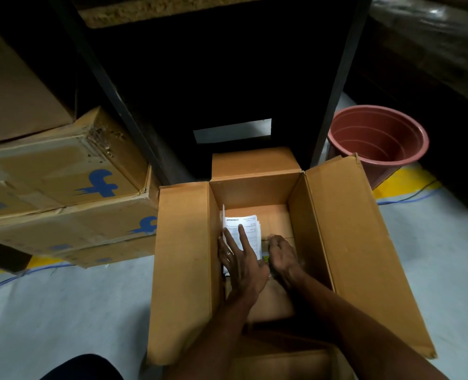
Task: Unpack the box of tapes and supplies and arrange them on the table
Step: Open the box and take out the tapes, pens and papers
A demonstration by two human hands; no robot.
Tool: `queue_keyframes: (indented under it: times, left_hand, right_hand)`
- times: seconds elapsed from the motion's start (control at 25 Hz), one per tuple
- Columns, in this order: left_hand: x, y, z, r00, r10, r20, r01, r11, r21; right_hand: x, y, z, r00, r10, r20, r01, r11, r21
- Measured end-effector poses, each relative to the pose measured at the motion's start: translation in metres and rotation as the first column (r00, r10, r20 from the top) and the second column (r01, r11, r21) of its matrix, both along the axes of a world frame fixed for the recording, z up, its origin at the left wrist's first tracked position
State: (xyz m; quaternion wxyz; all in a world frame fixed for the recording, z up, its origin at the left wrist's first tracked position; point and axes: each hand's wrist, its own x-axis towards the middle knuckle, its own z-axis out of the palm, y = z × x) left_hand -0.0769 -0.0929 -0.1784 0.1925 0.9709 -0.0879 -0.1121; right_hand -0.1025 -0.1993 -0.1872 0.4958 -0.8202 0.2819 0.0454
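Unpacking underway: left hand (241, 259) spread flat on white printed papers (245, 229) inside open brown cardboard box (337, 229); right hand (283, 255) curled, contents unclear; next, lifting out.

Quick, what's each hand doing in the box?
Left hand: open, fingers flat on the papers.
Right hand: fingers curled down in the box; what it holds cannot be told.

Brown cardboard box (337, 229); white printed papers (250, 231) under left hand (241, 259); terracotta-red bucket (378, 144) beyond right hand (283, 256); blue logos on stacked cartons (63, 187).
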Motion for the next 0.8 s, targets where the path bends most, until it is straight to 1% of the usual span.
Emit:
queue_keyframes:
  times: [0.08,0.2,0.28,0.36,0.52,0.64,0.8]
  left_hand:
    - [-0.004,0.0,0.003,1.0,-0.006,0.012,0.007,0.998,-0.063]
    - [-0.008,0.006,0.002,0.999,-0.021,0.032,0.026,0.983,-0.182]
    - [-0.006,0.01,-0.002,0.998,-0.009,-0.055,-0.002,0.979,-0.203]
    - [-0.006,0.016,-0.007,0.989,-0.023,-0.143,-0.003,0.983,-0.182]
    - [-0.011,0.029,-0.019,0.968,-0.146,-0.205,0.119,0.983,-0.138]
    - [-0.012,0.032,-0.024,0.951,-0.171,-0.258,0.145,0.983,-0.116]
    - [-0.019,0.03,-0.023,0.949,-0.149,-0.277,0.093,0.975,-0.203]
  right_hand:
    - [0.002,-0.002,0.001,0.999,-0.027,-0.025,0.028,1.0,0.01]
    - [0.012,0.001,0.004,0.981,-0.181,-0.072,0.187,0.978,0.09]
    - [0.02,0.001,-0.001,0.972,-0.217,-0.092,0.228,0.964,0.136]
    - [0.024,0.0,-0.01,0.978,-0.178,-0.108,0.193,0.97,0.149]
    - [0.035,0.003,-0.02,0.985,-0.124,-0.124,0.144,0.976,0.166]
    - [0.037,0.011,-0.03,0.982,-0.128,-0.137,0.155,0.964,0.214]
    - [0.04,0.017,-0.032,0.986,-0.151,-0.07,0.163,0.963,0.216]
